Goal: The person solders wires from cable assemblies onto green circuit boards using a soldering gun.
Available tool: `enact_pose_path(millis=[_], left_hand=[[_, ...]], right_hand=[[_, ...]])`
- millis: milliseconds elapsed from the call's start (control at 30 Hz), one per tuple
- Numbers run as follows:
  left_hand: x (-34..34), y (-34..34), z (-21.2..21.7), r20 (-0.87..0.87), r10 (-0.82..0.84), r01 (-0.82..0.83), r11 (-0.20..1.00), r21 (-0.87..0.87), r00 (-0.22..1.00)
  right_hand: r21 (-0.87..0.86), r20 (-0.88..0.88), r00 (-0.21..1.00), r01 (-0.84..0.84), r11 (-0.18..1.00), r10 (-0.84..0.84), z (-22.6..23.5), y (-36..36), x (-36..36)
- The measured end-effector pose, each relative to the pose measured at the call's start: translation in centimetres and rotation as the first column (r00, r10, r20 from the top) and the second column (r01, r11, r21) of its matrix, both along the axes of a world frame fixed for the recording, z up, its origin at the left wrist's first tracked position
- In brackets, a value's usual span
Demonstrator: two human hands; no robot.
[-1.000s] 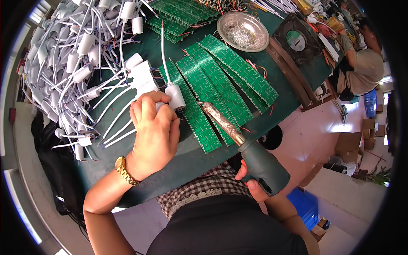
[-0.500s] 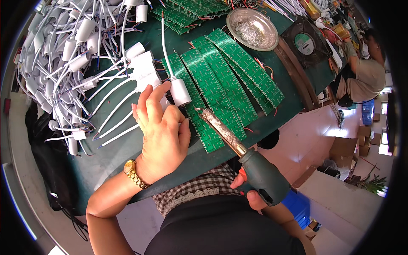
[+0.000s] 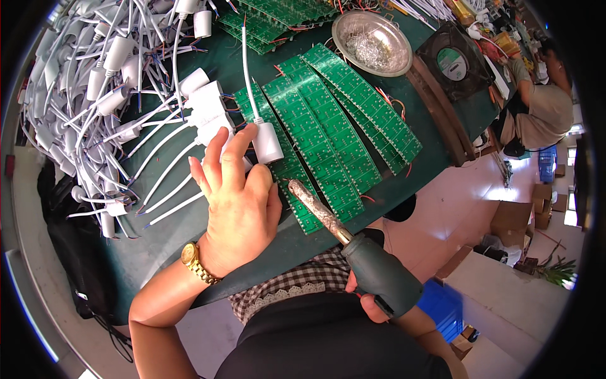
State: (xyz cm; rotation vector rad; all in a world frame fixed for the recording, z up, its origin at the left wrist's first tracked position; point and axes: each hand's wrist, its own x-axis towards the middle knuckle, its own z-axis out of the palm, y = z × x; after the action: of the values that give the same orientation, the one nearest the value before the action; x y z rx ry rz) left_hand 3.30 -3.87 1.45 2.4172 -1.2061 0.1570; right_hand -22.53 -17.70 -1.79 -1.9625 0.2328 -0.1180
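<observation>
My left hand (image 3: 237,205) lies over the near edge of the circuit boards. Its thumb and index finger are bent together; what they pinch, if anything, is hidden. The other fingers stretch forward, one fingertip against a white cylindrical cap (image 3: 267,144) whose white cable points away from me. In my right hand (image 3: 374,308) is a thick dark-handled soldering iron (image 3: 382,275), which covers most of that hand. Its crusted metal shaft slants up left, the tip end close beside my left thumb. Green circuit board strips (image 3: 322,126) lie under and beyond the tip.
A heap of white capped cables (image 3: 95,114) fills the left side. White caps (image 3: 208,107) stand in a row beyond my fingers. Further off are more green boards (image 3: 278,19), a metal bowl (image 3: 404,54) with silvery scraps, and a black fan (image 3: 453,63). A person (image 3: 543,107) sits at right.
The soldering iron has moved down and slightly left, its tip end now nearer my left thumb. My left hand and the white cap have shifted only slightly.
</observation>
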Motion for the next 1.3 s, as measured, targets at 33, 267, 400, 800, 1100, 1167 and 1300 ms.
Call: enact_pose_path(millis=[33,267,400,800,1100,1167,1300], left_hand=[[0.0,0.1,0.0,-0.002,-0.001,0.001,1.0,-0.001,1.0],[0.3,0.2,-0.6,-0.057,-0.043,0.037,0.995,-0.096,0.997],[0.2,0.2,-0.4,-0.04,-0.033,0.031,0.997,-0.069,0.999],[0.2,0.4,-0.5,-0.018,-0.011,0.01,0.999,-0.042,1.0],[0.3,0.4,-0.6,-0.015,-0.022,0.022,0.999,-0.047,1.0],[0.4,0.3,-0.7,-0.013,-0.031,0.03,0.997,-0.067,0.999],[0.6,0.4,-0.7,-0.066,-0.055,0.047,0.992,-0.116,0.996]], right_hand=[[-0.055,-0.005,1.0,0.019,0.998,-0.019,-0.1,0.1,-0.1],[-0.107,-0.07,0.996,-0.068,0.992,0.061,1.0,-0.3,0.9],[0.098,0.045,0.998,-0.044,0.994,0.04,0.9,-0.2,1.4],[-0.032,0.097,0.994,-0.052,0.998,0.054,1.2,-0.4,2.2],[0.078,0.056,0.998,-0.034,0.996,0.03,1.9,-0.4,2.8],[0.065,0.013,0.999,-0.052,0.997,0.051,1.6,-0.2,2.4],[-0.068,0.049,0.997,0.056,0.996,-0.053,0.6,0.1,1.7]])
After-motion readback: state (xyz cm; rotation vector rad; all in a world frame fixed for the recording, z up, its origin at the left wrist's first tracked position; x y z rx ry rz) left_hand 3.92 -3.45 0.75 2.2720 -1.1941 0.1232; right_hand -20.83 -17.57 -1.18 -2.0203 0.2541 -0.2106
